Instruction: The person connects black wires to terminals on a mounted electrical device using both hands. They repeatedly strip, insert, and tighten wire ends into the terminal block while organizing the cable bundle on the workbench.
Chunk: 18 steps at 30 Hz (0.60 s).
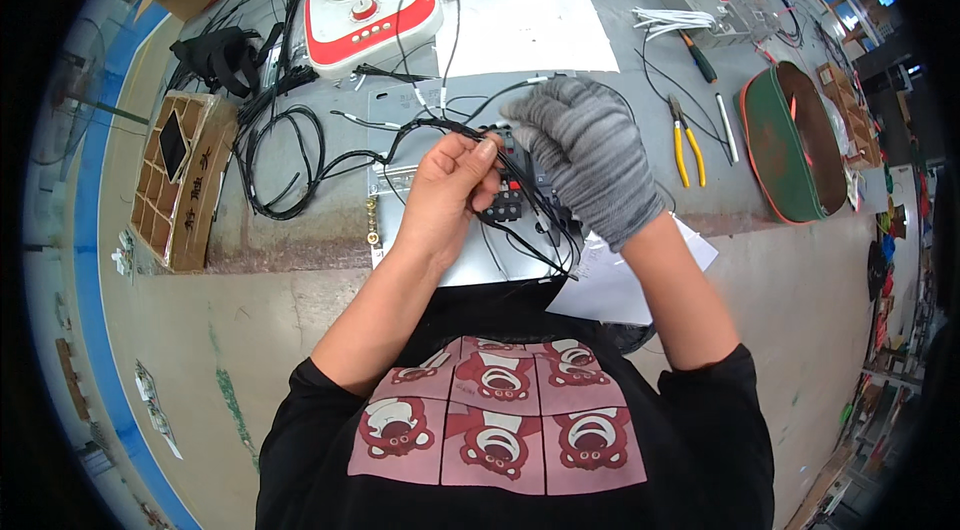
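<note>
My bare left hand (pixel 455 185) is closed around a bundle of black wires (pixel 440 122), thumb on top. My right hand (pixel 590 150), in a grey knitted glove, is just right of it with fingers curled together at the bundle. What its fingertips pinch, if anything, is hidden. Several loose wire ends with white sleeves fan out above and to the left of my left hand. Below the hands, the bundle runs down beside black electrical components (pixel 505 202) on a metal plate (pixel 465 265). A brass-coloured terminal strip (pixel 373 220) sits at the plate's left edge.
Coiled black cable (pixel 285 205) and a divided cardboard box (pixel 190 185) lie left. A red-and-white fan base (pixel 370 15) stands behind, beside white paper (pixel 530 30). Yellow-handled pliers (pixel 690 155), a screwdriver (pixel 698 55), a white marker (pixel 726 130) and a green pouch (pixel 765 155) are right.
</note>
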Motion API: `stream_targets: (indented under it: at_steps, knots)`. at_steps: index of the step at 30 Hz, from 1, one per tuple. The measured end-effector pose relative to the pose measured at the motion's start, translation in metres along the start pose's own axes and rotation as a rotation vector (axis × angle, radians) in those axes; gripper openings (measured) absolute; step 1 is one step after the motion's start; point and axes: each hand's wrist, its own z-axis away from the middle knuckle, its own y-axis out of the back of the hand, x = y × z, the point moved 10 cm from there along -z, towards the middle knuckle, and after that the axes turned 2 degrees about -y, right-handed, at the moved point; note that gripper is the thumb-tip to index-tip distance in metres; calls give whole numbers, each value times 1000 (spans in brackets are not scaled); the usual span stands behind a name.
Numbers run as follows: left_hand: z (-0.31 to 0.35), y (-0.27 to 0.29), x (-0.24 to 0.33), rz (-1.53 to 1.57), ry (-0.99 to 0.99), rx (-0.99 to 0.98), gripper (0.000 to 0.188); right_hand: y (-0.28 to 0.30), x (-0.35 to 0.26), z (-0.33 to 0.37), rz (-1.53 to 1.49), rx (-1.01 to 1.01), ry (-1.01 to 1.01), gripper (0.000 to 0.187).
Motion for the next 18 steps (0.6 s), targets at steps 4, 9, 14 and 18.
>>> stream_targets:
  at_steps: [4,9,14,18]
  knots:
    - [4,-1,-2,26,24,4,12,-6,-4,18,-25,65,-49,13]
    - [8,-1,0,48,-18,-39,14,-23,9,45,-232,64,-238,15]
    - [8,2,4,63,-51,-31,14,-40,53,76,-944,-1,-718,21]
    - [8,2,3,65,-54,-28,14,-37,62,79,-1166,-84,-778,25]
